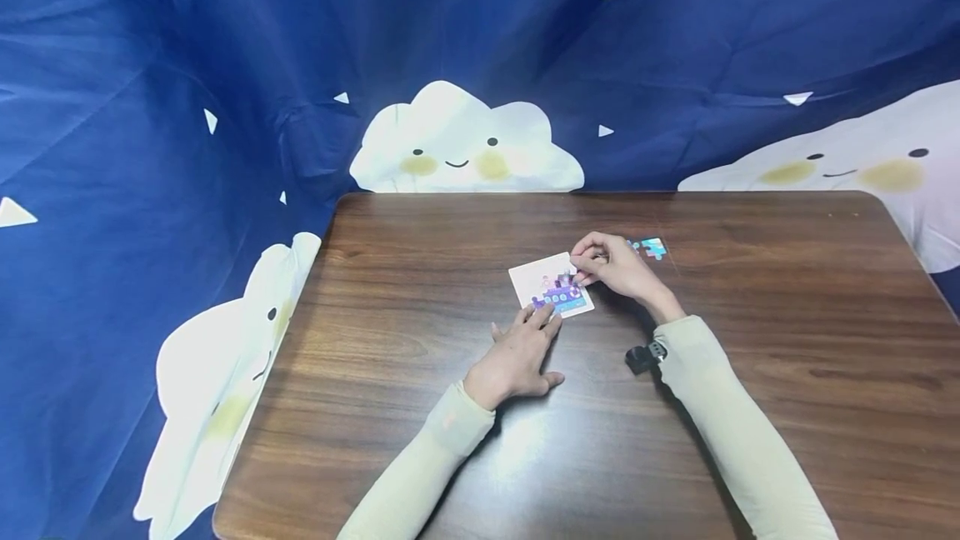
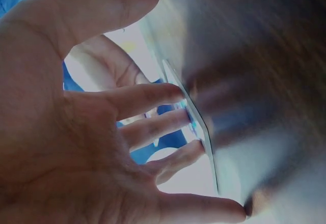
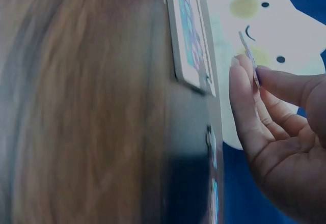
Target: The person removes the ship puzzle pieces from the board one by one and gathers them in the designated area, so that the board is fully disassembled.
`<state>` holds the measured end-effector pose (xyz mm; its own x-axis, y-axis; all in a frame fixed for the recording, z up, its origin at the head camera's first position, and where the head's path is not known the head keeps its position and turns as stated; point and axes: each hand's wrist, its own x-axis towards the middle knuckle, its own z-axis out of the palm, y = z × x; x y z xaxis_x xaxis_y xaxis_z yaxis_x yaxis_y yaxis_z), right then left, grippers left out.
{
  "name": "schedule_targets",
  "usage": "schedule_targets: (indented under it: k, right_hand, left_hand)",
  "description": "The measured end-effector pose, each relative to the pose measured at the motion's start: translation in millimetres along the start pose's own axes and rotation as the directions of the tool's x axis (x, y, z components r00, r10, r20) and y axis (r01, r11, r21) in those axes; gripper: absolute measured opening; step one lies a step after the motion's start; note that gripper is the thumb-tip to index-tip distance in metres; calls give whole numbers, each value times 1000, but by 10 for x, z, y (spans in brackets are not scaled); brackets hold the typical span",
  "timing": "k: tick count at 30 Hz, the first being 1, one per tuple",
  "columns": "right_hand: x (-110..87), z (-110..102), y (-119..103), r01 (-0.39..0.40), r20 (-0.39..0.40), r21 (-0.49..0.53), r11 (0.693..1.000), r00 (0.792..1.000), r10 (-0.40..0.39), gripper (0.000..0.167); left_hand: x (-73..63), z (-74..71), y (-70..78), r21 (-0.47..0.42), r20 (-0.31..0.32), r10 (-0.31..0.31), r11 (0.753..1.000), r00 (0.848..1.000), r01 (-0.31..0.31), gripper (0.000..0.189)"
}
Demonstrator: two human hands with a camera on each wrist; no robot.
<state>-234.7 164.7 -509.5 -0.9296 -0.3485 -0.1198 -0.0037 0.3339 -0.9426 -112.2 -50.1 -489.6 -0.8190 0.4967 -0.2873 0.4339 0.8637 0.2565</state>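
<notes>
A small white-bordered puzzle board lies tilted on the table. Joined pieces with a purple boat picture cover its lower right part. The left hand is spread, with several fingertips resting on the board's near edge. Over the board's right side, the right hand pinches a thin jigsaw piece between thumb and fingertips, held up off the board. The piece stands edge-on in the right wrist view, so its picture cannot be made out.
Loose jigsaw pieces lie just beyond the right hand, partly hidden by it. The brown wooden table ends at a blue curtain with white clouds. A small black device sits by the right wrist.
</notes>
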Motion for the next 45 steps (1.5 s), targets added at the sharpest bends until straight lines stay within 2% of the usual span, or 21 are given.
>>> schedule_targets:
  k: [5,9,13,19,23,35,38,45]
  right_hand:
    - [-67,-125,6,-19,-59,-44,999,998,16,23]
    - [-128,-187,33,-30,-68,-38,999,997,27,25]
    - [-187,-228,84,-43,-65,-80,996,997,38,22]
    - [-250,-225,116,-54,-45,-141,989,998,48,18]
    - [-255,-225,147,-46,-67,-204,978,997,33,16]
    - [-267,-224,101,-51,-79,-391,919,997,22,10]
    - [-263,-221,88,-53,-79,-412,910,997,23,12]
    - [-227,-210,68,-37,-86,-406,913,996,2,13]
  left_hand:
    - [8,-44,-30,-33,11,0,999,1000,0,90]
    - [-5,-72,-63,-71,23,7,997,1000,-5,83]
    - [-22,-84,-114,-102,25,5,995,1000,-3,73]
    - [-43,-107,-171,-78,26,1,997,1000,1,65]
    - [-41,-121,-168,-57,25,11,998,1000,-10,63]
    - [-49,-107,-121,21,1,42,999,999,-42,62]
    - [-53,-103,-111,25,3,30,999,1000,-30,62]
    - [-42,-100,-93,8,21,5,1000,1000,-5,64]
